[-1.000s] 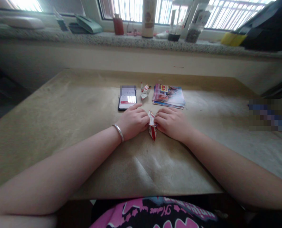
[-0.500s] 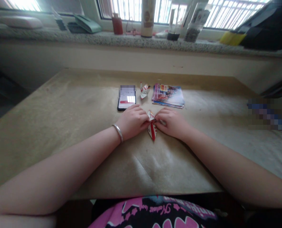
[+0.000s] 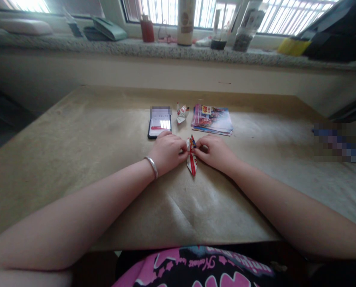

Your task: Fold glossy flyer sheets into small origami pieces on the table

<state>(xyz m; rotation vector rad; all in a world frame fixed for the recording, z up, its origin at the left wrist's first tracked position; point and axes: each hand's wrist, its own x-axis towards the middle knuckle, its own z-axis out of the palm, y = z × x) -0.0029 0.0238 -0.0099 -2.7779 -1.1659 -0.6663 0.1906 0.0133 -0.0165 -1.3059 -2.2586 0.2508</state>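
Observation:
Between my two hands is a folded piece of printed paper (image 3: 192,164), narrow and pointed at both ends, white with red stripes and a dark multicoloured patch at its far tip. My left hand (image 3: 169,150), with a silver bangle at the wrist, pinches its left side. From the right, my right hand (image 3: 213,150) grips the other side between thumb and fingers. Just beyond stands a folded paper crane (image 3: 182,114) of similar white and red paper.
A phone (image 3: 160,124) with a lit screen lies beyond my left hand. Right of the crane is a stack of colourful printed leaflets (image 3: 212,119). Bottles, among them a red one (image 3: 147,30), stand along the granite windowsill (image 3: 121,47) behind the table (image 3: 76,139).
The paper's far end has risen to a taller point, and its coloured patch now shows. My fingers have shifted slightly along its sides. The crane, phone and leaflets stay put.

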